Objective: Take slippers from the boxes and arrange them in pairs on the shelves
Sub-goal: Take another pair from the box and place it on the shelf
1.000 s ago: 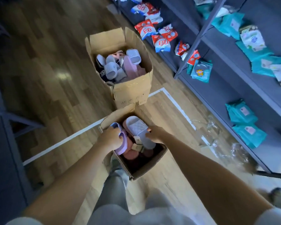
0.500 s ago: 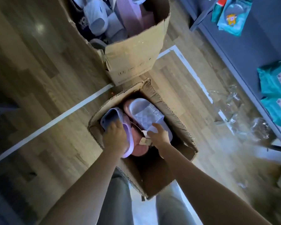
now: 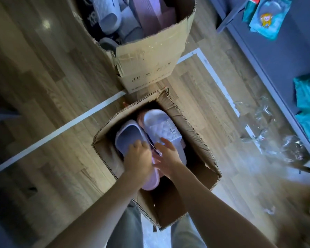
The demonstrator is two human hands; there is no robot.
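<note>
Head view: in the lower middle of the frame an open cardboard box stands on the wooden floor, and both hands reach into it. The left hand lies on a lavender slipper, fingers curled over its edge in a close grip. Just beside it, the right hand has its fingers spread wide over a white quilted slipper. It holds nothing that I can see, though blur hides whether it touches the strap. A pink slipper peeks out beneath these two. At the top middle a second box is full of more slippers. A grey shelf runs down the right edge with teal packets on it, and crumpled clear wrapping lies on the floor in front of it.

The main risk looks like a mismatch. The two slippers under the hands differ in colour and strap, so lifting them together would put a false pair on the shelf. The open right hand could also let the quilted slipper slide back if it lifts before closing. The loose wrapping lies between box and shelf, where a foot could slip on it.
</note>
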